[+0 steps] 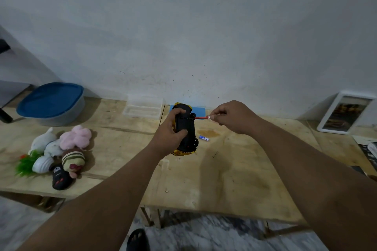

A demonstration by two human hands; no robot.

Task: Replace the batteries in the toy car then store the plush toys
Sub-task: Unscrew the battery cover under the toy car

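Presently, black-and-yellow plastic toy car (186,128): held underside-up above pale plywood desk (234,169), clamped by left hand (170,135), presumably to expose the battery cover. Red-handled screwdriver (201,117): pinched by right hand (234,117) at 3 o'clock. Plush toys (61,149): heaped at 9 o'clock.

No legible text, labels or numbers anywhere.

Probably a home: plywood table (234,169), plush toys (67,149), framed picture (344,113).
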